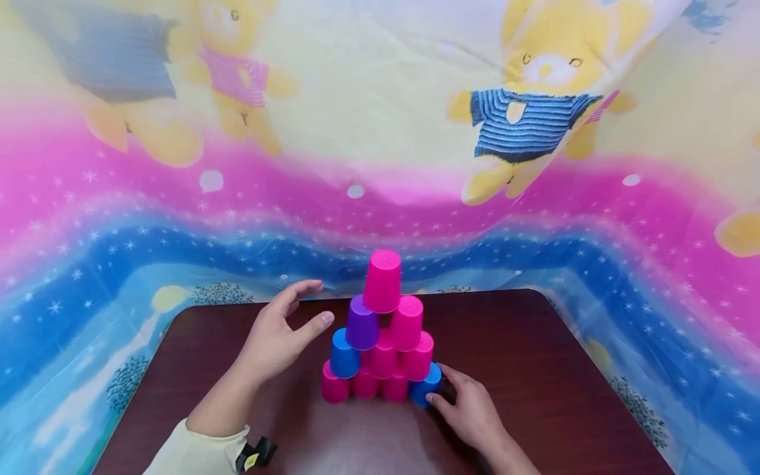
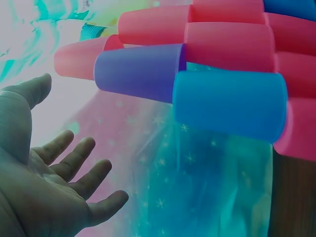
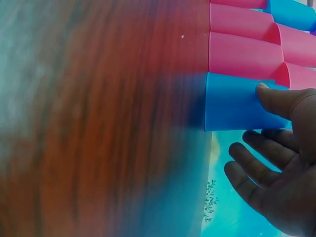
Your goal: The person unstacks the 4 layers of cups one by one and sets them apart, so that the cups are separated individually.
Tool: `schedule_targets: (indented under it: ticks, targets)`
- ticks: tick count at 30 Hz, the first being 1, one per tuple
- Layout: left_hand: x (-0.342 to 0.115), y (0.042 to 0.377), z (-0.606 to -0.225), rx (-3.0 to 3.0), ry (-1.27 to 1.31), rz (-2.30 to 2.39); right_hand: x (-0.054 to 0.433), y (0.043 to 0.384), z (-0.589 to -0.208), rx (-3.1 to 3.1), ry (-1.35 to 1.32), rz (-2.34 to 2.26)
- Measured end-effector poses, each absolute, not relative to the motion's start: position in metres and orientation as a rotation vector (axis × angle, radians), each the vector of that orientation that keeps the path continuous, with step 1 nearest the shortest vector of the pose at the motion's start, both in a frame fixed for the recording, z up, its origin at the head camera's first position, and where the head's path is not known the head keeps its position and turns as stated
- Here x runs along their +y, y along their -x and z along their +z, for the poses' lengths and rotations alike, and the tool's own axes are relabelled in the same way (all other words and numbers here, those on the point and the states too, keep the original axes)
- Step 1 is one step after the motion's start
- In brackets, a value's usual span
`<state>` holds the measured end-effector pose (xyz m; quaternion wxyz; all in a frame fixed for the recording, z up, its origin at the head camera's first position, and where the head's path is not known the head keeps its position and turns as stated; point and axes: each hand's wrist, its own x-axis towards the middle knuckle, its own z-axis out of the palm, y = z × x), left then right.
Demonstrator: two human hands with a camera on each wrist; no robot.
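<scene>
Upside-down plastic cups stand stacked as a pyramid on the table. A pink cup (image 1: 383, 282) tops it, resting on a purple cup (image 1: 362, 323) and another pink cup (image 1: 407, 323). Below these come a blue cup (image 1: 345, 354) on the left and two pink ones. The bottom row has three pink cups and, at its right end, a second blue cup (image 3: 242, 103). My right hand (image 1: 469, 408) holds that corner cup between thumb and fingers. Left of the upper rows my left hand (image 1: 274, 333) is spread and empty, its thumb apart from the purple cup (image 2: 138, 71).
The dark brown wooden table (image 1: 534, 369) extends to both sides of the pyramid and in front of it. A printed cloth (image 1: 380, 218) with bears and stars hangs behind and around the table. A black strap (image 1: 256, 455) is on the left wrist by the pale sleeve (image 1: 196, 452).
</scene>
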<state>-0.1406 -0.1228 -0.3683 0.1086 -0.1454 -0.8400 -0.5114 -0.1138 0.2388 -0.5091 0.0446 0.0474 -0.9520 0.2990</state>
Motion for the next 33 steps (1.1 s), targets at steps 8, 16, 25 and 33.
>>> schedule_targets:
  ticks: [8,16,25,33]
  targets:
    - [-0.101,0.156,-0.356,-2.455,0.49,-1.613,0.235,0.114,-0.506,-2.931,-0.115,0.895]
    - [-0.083,0.166,-0.349,-2.464,0.524,-1.671,0.231,0.114,-0.502,-2.928,-0.121,0.889]
    - [-0.066,0.173,-0.341,-2.49,0.558,-1.674,0.231,0.114,-0.5,-2.912,-0.138,0.887]
    - [-0.056,0.172,-0.338,-2.569,0.469,-1.683,0.231,0.113,-0.501,-2.941,-0.129,0.885]
